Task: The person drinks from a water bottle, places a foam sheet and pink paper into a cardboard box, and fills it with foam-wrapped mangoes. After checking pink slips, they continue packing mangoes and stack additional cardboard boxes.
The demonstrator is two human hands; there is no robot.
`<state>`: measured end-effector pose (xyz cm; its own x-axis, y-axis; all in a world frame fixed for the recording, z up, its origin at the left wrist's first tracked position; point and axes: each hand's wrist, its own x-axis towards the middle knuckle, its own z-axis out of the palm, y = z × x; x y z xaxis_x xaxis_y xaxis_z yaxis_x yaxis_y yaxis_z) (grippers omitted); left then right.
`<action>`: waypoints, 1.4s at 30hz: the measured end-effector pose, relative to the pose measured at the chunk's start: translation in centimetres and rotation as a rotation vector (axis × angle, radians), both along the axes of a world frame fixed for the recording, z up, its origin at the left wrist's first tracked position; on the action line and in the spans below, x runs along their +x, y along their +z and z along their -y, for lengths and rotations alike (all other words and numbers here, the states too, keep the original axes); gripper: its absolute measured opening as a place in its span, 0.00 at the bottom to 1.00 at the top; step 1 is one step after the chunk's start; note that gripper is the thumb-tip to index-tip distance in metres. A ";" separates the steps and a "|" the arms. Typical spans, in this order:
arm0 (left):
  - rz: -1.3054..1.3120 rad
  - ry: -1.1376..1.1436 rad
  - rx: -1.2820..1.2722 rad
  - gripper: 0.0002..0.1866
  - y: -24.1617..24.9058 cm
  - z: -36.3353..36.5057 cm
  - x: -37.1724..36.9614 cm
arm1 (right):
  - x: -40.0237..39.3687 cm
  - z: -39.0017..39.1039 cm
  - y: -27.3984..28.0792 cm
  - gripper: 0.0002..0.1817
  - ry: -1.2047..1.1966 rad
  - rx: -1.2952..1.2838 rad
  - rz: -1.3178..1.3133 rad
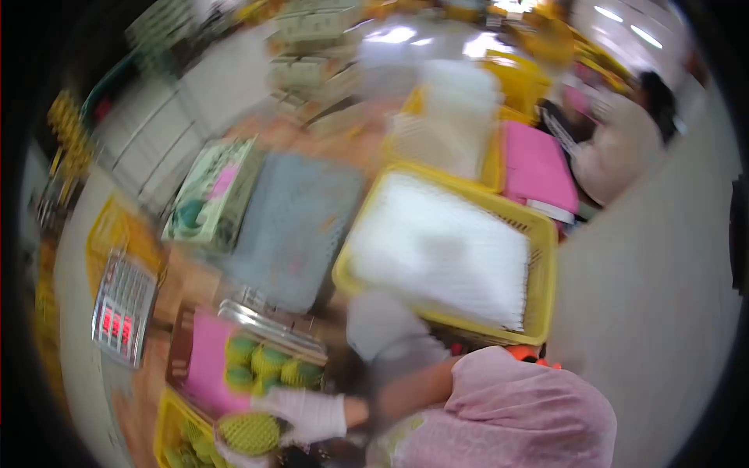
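Observation:
A round green fruit in a yellow foam net (250,434) is at the lower left, between my two hands. My right hand (308,413), in a white glove, reaches from the right with its fingers closed against the fruit. Pale gloved fingers of my left hand (226,454) curl round its left and lower side; most of that hand is hidden. Just beyond, a brown crate (181,343) with a pink sheet (207,363) holds several netted green fruits (269,361). More netted fruit lies in a yellow basket (165,421) at the bottom edge.
A scale display (117,320) with red digits stands left. Ahead lie a grey plastic slab (296,226) and a printed carton (211,195). A yellow basket (548,257) holds white sheets (437,249). Pink material (538,168) is beyond, near a seated person (620,148).

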<state>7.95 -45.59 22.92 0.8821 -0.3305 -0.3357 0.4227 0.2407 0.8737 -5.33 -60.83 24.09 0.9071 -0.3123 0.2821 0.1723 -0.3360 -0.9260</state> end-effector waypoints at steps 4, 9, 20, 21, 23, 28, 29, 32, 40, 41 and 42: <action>-0.279 0.156 -0.308 0.21 2.4 0.7 -3.0 | -0.3 0.3 2.5 0.35 0.220 -0.145 -0.089; 0.275 0.133 0.101 0.24 -0.5 -0.2 -2.8 | 0.4 -0.4 1.9 0.36 0.127 -0.050 -0.131; -0.014 0.135 -0.497 0.16 0.7 -1.1 -3.0 | 1.5 -1.6 1.0 0.27 0.462 0.924 -0.693; 0.076 0.127 -0.408 0.12 0.9 -1.5 -3.1 | 1.8 -2.0 0.3 0.29 0.424 0.752 -0.547; 0.056 0.168 -0.396 0.10 -0.5 -2.0 -3.0 | 2.0 -2.7 0.8 0.37 0.383 0.477 -0.401; -0.081 0.223 -0.474 0.06 -0.4 -2.4 -3.5 | 2.9 -3.2 -0.5 0.46 0.418 0.026 -0.163; -0.079 0.222 -0.478 0.06 -0.1 -2.4 -3.3 | 3.3 -3.2 0.6 0.46 0.429 -0.045 -0.186; -0.008 0.264 -0.380 0.16 0.8 -2.5 -2.8 | 5.6 -3.0 3.0 0.51 0.436 0.352 -0.332; 0.348 0.380 0.644 0.21 -2.5 -13.9 -4.2 | 16.5 -2.4 1.8 0.25 0.135 -0.899 -0.302; 0.200 0.366 0.561 0.21 -3.4 -14.2 -4.8 | 17.3 -3.2 0.6 0.25 0.155 -0.964 -0.466; 0.320 0.245 0.751 0.22 -5.3 -15.5 -5.3 | 17.3 -3.7 0.5 0.27 0.240 -1.115 -0.554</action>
